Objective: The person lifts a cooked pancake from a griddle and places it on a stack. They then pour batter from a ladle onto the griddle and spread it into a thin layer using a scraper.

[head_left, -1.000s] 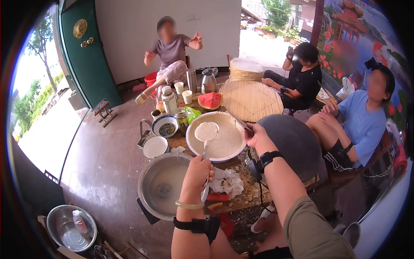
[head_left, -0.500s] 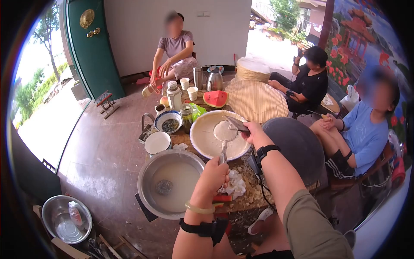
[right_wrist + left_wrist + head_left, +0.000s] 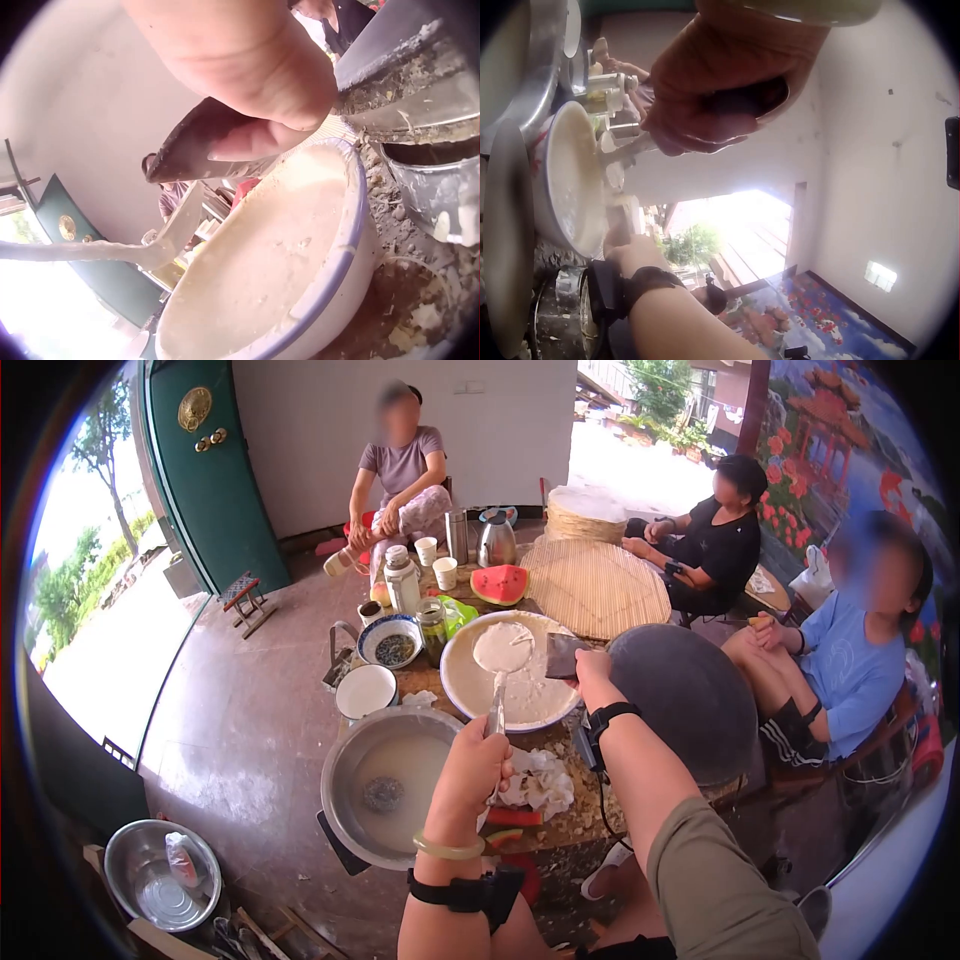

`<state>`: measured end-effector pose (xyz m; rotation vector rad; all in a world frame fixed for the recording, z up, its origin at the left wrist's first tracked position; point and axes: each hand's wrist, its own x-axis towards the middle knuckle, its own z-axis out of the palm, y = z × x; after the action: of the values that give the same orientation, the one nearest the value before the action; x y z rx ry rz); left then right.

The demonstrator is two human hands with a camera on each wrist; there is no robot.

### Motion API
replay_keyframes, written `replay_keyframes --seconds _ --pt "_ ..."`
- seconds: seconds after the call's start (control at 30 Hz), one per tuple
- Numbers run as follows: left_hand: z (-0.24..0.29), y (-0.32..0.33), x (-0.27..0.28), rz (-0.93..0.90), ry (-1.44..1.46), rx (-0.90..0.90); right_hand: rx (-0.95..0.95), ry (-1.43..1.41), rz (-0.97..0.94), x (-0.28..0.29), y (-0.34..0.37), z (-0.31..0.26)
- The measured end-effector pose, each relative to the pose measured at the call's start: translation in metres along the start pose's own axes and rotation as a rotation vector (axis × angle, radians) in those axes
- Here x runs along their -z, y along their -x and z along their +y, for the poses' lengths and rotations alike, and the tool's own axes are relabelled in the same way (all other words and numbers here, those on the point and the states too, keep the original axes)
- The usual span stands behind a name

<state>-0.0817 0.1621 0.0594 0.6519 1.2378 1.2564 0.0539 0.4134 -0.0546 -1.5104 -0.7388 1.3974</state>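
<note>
My left hand (image 3: 468,765) grips the long handle of a ladle (image 3: 503,650), whose round head, coated in pale batter, hangs over a wide enamel bowl (image 3: 447,685). More of the same batter (image 3: 262,262) fills that bowl. In my right hand (image 3: 596,672) is a flat dark scraper (image 3: 562,657), pinched between thumb and fingers above the bowl's right rim. A small gap separates the scraper from the ladle head in the head view. From the right wrist, the scraper blade (image 3: 199,142) slants above the batter, with the ladle beyond it.
A black round griddle (image 3: 685,690) stands right of the bowl. Near my left arm sits a metal pot (image 3: 335,800) of cloudy liquid. Behind are a watermelon piece (image 3: 500,586), a woven round mat (image 3: 595,590), stacked thin pancakes (image 3: 585,520), cups and jars. Three people sit around.
The ladle swung right to the scraper, then back left and away from it. My scraper has turned its flat face into view. The person in black has lowered a raised hand.
</note>
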Motion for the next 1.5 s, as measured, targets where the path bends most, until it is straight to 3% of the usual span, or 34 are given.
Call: replay_keyframes --seconds 0.2,0.4,0.53,0.7,0.8,0.93,1.17,1.33,1.5 --pt "0.001 -0.003 -0.003 0.143 -0.065 -0.067 0.420 0.495 0.187 0.012 0.018 0.019" --pt "0.003 -0.004 0.003 0.140 -0.041 -0.064 0.309 0.291 -0.017 0.034 0.057 0.019" --pt "0.013 0.007 0.013 0.080 0.089 -0.001 0.299 0.045 -0.260 0.068 0.089 0.019" --pt "0.025 0.025 0.009 0.085 0.029 -0.025 0.128 -0.160 -0.418 0.154 0.146 0.005" --pt "0.033 0.031 -0.001 0.060 0.006 -0.031 0.003 -0.348 -0.407 0.217 0.173 -0.010" --pt "0.055 0.036 -0.010 0.096 -0.019 0.003 0.033 -0.439 -0.312 0.297 0.197 -0.029" --pt "0.124 0.059 -0.026 -0.049 0.148 0.216 0.184 -0.591 -0.258 0.423 0.219 -0.041" --pt "0.155 0.096 -0.077 -0.185 0.052 0.217 0.229 -0.659 -0.104 0.497 0.241 -0.037" --pt "0.157 0.114 -0.125 -0.286 0.016 0.230 0.247 -0.552 -0.070 0.540 0.284 -0.037"
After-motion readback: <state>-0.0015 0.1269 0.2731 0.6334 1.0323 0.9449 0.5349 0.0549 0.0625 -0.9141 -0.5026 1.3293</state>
